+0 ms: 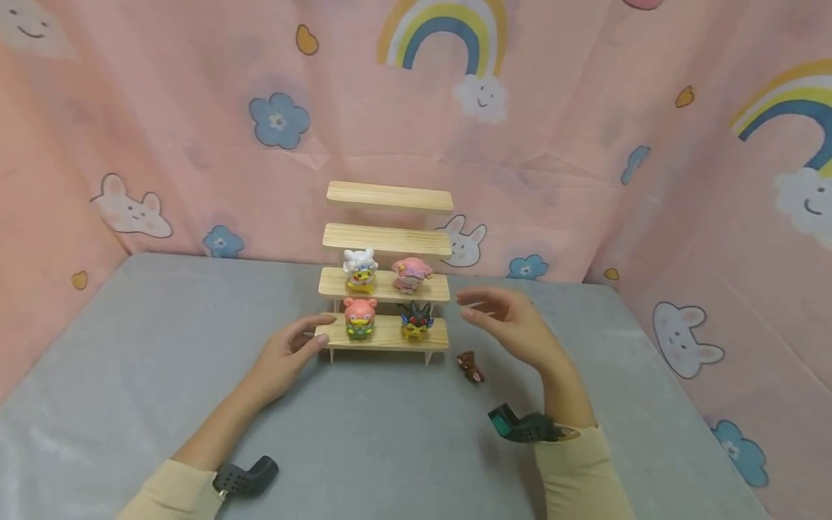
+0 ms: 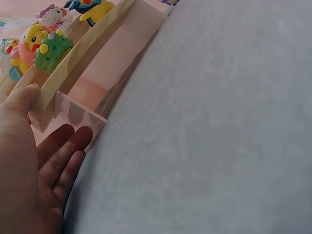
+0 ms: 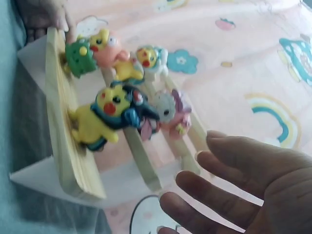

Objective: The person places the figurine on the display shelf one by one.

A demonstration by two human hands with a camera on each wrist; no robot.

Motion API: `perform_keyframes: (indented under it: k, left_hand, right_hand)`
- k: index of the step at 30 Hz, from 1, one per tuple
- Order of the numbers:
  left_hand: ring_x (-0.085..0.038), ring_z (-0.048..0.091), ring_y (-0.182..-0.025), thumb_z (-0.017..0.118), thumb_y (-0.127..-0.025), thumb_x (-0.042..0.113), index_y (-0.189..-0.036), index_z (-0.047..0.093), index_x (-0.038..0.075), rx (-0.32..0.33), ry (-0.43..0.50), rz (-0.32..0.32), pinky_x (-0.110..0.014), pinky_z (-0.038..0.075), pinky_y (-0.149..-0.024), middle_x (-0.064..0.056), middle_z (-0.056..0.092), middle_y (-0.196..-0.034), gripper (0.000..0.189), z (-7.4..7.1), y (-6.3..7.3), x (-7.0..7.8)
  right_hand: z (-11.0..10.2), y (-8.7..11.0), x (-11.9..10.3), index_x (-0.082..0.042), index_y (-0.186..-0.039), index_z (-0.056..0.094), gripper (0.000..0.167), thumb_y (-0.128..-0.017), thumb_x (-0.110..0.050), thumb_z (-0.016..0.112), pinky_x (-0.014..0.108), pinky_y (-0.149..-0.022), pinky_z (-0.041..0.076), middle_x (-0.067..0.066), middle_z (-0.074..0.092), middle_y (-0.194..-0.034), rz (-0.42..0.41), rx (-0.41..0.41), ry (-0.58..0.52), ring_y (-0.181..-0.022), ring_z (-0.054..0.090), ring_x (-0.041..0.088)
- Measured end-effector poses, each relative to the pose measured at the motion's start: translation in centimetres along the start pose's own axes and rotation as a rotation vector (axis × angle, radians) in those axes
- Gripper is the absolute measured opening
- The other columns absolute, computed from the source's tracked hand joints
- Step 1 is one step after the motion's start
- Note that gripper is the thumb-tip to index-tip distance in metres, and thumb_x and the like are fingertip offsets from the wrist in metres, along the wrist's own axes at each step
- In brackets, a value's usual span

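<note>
A stepped wooden display stand (image 1: 386, 195) holds several small figures on its two lower shelves. My left hand (image 1: 286, 354) grips the left end of the lowest shelf, thumb at the front corner and a finger at the back. Nearest it stands a figure in a pink hood (image 1: 360, 318); a black-hooded figure (image 1: 417, 321) is on the same shelf's right half. One shelf up are a white-capped figure (image 1: 360, 271) and a pink figure (image 1: 411, 274). My right hand (image 1: 513, 325) hovers right of the stand with fingers loosely bent, holding nothing; in the right wrist view its fingers are spread.
A small brown figure (image 1: 470, 367) lies on the grey tabletop (image 1: 383, 440), right of the stand's front corner and below my right hand. Behind the stand hangs a pink printed curtain (image 1: 351, 130). Clear supports (image 2: 73, 109) carry the lowest shelf.
</note>
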State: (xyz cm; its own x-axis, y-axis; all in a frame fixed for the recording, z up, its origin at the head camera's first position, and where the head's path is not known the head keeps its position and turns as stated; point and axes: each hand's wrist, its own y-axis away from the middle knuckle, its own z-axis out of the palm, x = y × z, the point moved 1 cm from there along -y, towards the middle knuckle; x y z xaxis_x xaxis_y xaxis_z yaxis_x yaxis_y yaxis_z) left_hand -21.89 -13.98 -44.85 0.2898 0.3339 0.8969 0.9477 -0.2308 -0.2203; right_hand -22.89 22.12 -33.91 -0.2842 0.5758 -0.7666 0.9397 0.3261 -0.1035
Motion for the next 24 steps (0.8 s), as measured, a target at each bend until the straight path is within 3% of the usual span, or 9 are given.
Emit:
perform_keyframes:
  k: [6, 12, 24]
  left_hand:
    - [-0.011, 0.067, -0.102, 0.059, -0.104, 0.023, -0.137, 0.061, 0.013, 0.008, -0.011, -0.002, -0.025, 0.052, -0.079, -0.013, 0.06, -0.143, 0.035, -0.1, 0.1, 0.0]
    - [-0.012, 0.067, -0.104, 0.059, -0.104, 0.023, -0.137, 0.061, 0.012, 0.01, -0.006, -0.003, -0.024, 0.052, -0.081, -0.013, 0.059, -0.144, 0.035, -0.1, 0.1, -0.1]
    - [-0.011, 0.068, -0.104, 0.059, -0.104, 0.023, -0.137, 0.062, 0.012, 0.001, -0.009, 0.003, -0.023, 0.053, -0.085, -0.013, 0.059, -0.144, 0.035, 0.0, 0.0, 0.0]
  right_hand:
    - [-0.4, -0.2, 1.7, -0.012, -0.13, 0.066, 0.036, -0.096, -0.023, 0.07, 0.051, -0.098, 0.054, 0.014, 0.067, -0.133, 0.014, -0.099, 0.045, -0.118, 0.067, 0.031]
    - [-0.2, -0.3, 2.9, -0.006, -0.133, 0.063, 0.045, -0.094, -0.025, 0.073, 0.05, -0.097, 0.054, 0.018, 0.066, -0.133, 0.05, -0.23, 0.115, -0.115, 0.068, 0.031]
    - [0.2, -0.1, 3.9, -0.006, -0.133, 0.063, 0.05, -0.09, -0.027, 0.077, 0.049, -0.094, 0.055, 0.015, 0.068, -0.13, 0.09, -0.268, 0.16, -0.113, 0.068, 0.029]
